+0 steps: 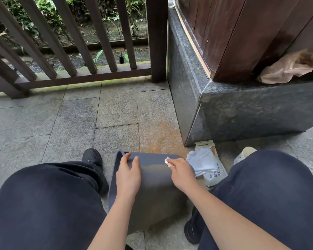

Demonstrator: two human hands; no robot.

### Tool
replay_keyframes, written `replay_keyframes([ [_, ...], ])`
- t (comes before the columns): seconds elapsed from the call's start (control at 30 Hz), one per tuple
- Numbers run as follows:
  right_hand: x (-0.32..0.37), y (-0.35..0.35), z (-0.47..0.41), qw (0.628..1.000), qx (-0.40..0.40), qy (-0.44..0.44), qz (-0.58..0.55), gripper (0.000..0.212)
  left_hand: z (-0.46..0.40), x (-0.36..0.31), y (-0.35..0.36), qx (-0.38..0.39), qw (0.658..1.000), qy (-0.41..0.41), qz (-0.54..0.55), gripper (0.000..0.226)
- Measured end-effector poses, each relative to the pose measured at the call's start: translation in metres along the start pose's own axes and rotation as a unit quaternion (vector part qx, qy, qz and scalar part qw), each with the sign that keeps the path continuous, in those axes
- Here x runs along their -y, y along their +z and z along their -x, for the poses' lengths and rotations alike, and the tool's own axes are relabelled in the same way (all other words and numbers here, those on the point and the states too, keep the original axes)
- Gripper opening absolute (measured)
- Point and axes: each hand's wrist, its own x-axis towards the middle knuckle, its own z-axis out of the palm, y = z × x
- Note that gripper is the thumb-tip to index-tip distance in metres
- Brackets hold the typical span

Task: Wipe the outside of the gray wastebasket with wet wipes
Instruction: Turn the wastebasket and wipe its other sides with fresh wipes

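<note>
The gray wastebasket [154,192] lies on its side on the stone floor between my knees, its bottom end pointing away from me. My left hand [128,175] rests on its upper side, fingers spread flat near the far edge. My right hand [181,173] grips a crumpled white wet wipe [168,161] and presses it against the basket's upper right side. A white pack of wet wipes [209,168] lies on the floor just right of the basket, with a loose wipe draped over it.
A dark stone plinth [251,114] with a wooden post stands at the right. A crumpled brownish plastic bag [289,67] sits on the plinth. A brown railing [70,51] closes off the far side. A white cup [245,154] stands behind my right knee.
</note>
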Motion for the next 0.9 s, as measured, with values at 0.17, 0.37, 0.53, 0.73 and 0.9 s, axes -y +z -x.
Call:
replay_keyframes([
  [0.17, -0.015, -0.005, -0.011, 0.998, -0.018, 0.061, 0.002, 0.044, 0.018, -0.006, 0.011, 0.117, 0.984, 0.112, -0.073, 0.047],
  [0.37, -0.022, 0.0, -0.012, 0.999, 0.0, 0.03, 0.035, 0.039, 0.01, -0.005, 0.012, 0.102, 0.988, 0.09, -0.071, 0.045],
  [0.53, -0.024, 0.01, -0.007, 0.997, -0.016, 0.038, -0.063, 0.038, 0.008, 0.0, 0.015, 0.067, 0.993, 0.062, -0.076, 0.049],
  [0.73, -0.048, 0.001, -0.005, 0.969, -0.093, 0.216, -0.07, 0.04, 0.01, 0.005, 0.018, 0.045, 0.99, 0.096, -0.097, 0.051],
  [0.9, -0.04, 0.001, -0.007, 0.985, -0.022, 0.17, -0.029, 0.048, 0.007, 0.002, 0.019, 0.051, 0.993, 0.102, -0.045, 0.05],
])
